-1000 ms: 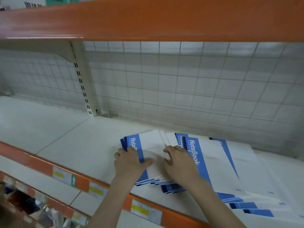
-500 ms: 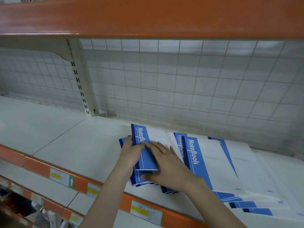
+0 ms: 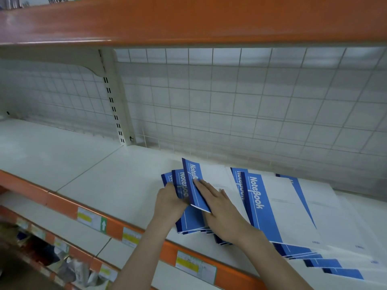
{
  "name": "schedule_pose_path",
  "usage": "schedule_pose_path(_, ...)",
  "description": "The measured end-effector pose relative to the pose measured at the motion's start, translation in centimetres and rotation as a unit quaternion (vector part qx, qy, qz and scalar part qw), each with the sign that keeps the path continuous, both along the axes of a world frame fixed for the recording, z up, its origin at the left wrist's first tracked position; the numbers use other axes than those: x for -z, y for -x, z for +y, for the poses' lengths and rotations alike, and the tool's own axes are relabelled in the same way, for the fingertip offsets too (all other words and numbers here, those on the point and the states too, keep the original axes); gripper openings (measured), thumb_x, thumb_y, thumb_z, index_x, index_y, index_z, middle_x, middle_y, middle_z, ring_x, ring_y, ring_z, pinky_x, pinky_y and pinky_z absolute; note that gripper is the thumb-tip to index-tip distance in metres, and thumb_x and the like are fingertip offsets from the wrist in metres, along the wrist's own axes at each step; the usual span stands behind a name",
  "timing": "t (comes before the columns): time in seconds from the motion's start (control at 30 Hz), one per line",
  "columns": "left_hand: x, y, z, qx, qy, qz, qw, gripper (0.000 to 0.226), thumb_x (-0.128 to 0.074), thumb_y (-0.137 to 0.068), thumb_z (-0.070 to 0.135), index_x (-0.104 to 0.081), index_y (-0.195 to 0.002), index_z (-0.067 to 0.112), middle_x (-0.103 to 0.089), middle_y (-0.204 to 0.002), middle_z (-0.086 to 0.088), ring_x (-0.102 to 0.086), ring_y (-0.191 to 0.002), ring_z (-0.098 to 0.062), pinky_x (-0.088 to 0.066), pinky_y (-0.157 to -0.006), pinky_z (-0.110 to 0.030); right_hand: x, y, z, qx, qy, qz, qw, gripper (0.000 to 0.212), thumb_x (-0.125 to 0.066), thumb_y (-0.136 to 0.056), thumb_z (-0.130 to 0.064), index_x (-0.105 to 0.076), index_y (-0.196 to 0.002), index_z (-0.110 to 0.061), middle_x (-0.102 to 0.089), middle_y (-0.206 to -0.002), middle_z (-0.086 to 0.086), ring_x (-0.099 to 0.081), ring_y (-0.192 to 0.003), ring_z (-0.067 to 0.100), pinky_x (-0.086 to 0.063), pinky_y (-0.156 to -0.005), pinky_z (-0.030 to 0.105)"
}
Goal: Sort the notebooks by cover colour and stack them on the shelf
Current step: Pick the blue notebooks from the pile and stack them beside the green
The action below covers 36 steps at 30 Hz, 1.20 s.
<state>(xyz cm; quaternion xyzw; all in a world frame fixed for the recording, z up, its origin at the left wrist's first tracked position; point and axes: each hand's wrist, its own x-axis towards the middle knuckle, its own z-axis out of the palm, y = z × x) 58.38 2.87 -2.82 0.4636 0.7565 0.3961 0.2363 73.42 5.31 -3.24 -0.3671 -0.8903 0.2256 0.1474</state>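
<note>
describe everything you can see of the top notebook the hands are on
The top notebook has a thin paper-like cover, white with a blue band along its spine side bearing white "NoteBook" lettering. Its spine edge is tilted up off the small fanned pile beneath. The right hand lies flat on its cover; the left hand grips at its lifted edge.

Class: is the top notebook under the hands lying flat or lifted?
Lifted: the top notebook tilts, its spine edge raised above the pile below.
</note>
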Motion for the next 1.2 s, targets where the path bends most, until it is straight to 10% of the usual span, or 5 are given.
schedule_pose_path(0.3,-1.6,-0.6,0.6,-0.014,-0.127,-0.248,0.96,0.019,-0.049,-0.092,0.006,-0.066,-0.099,0.011,-0.069,-0.097,-0.016,-0.068,-0.087,-0.033,-0.055,-0.083,-0.051,-0.5,-0.3,-0.6,-0.019,0.027,-0.009,0.999,0.092,-0.027,-0.078,-0.08,0.01,-0.149,-0.035,0.011,-0.157,-0.018,0.013,-0.143,-0.001,0.008,-0.118,0.034)
schedule_pose_path(0.5,-2.4,-1.0,1.2,-0.002,-0.163,-0.262,0.951,0.026,-0.04,-0.099,0.011,-0.063,-0.111,0.007,-0.068,-0.103,-0.012,-0.068,-0.079,-0.016,-0.055,-0.066,-0.026,-2.2,-0.6,0.0,0.043,-0.069,0.027,0.996,0.085,-0.043,-0.086,0.004,0.0,-0.15,-0.033,0.008,-0.159,-0.01,-0.027,-0.138,0.018,-0.033,-0.11,0.038)
schedule_pose_path(0.63,-1.0,-0.6,1.0,0.018,-0.016,0.054,0.998,0.02,-0.057,-0.092,0.028,-0.06,-0.106,0.014,-0.059,-0.114,-0.008,-0.057,-0.098,-0.022,-0.044,-0.083,-0.029,-2.8,-0.7,0.5,0.074,-0.118,0.023,0.99,0.086,-0.042,-0.083,0.007,-0.003,-0.151,-0.028,-0.001,-0.16,-0.006,-0.03,-0.137,0.018,-0.032,-0.111,0.035)
schedule_pose_path(0.97,0.5,-1.2,1.1,0.004,-0.07,-0.151,0.986,0.012,-0.057,-0.089,0.008,-0.054,-0.101,0.009,-0.065,-0.101,-0.011,-0.063,-0.082,-0.023,-0.053,-0.071,-0.033,-1.0,-1.1,-0.8,0.059,-0.111,-0.062,0.99,0.082,-0.042,-0.087,-0.002,0.002,-0.152,-0.027,0.003,-0.16,-0.006,-0.009,-0.146,0.014,-0.014,-0.119,0.035)
schedule_pose_path(1.2,-0.8,-1.6,1.1,0.021,-0.006,-0.372,0.928,0.032,-0.051,-0.095,0.04,-0.065,-0.107,0.014,-0.072,-0.096,-0.014,-0.071,-0.081,-0.027,-0.056,-0.067,-0.036,-1.1,-0.7,-1.8,0.053,-0.047,-0.081,0.994,0.095,-0.017,-0.076,-0.083,-0.005,-0.152,-0.027,-0.004,-0.159,-0.007,-0.001,-0.146,0.012,-0.005,-0.119,0.041)
